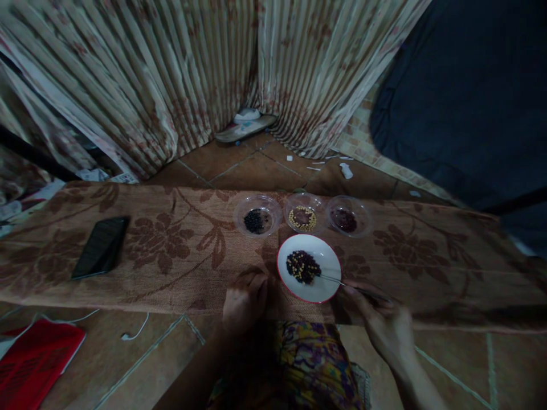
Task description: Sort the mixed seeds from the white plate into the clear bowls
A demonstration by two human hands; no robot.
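A white plate [330, 259] with a red rim holds a heap of mixed dark and yellow beans [302, 266]. My right hand [387, 327] is closed on a pair of slim metal tweezers [332, 279], whose tips reach the heap's right edge. Left of the plate, my left hand [245, 299] rests on the cloth as a loose fist; nothing shows in it. Behind the plate stand three clear plastic bowls: the left bowl [273, 222] with black beans, the middle bowl [304, 199] with yellow ones, and the right bowl [362, 219] with dark red ones.
A brown flowered cloth [192, 279] covers the long, low surface. A black phone [101, 246] lies at its left. Beyond are striped curtains [205, 68], a skateboard [245, 130] and paper scraps [346, 170] on the tiled floor. A red bag [38, 361] and white cable lie at front left.
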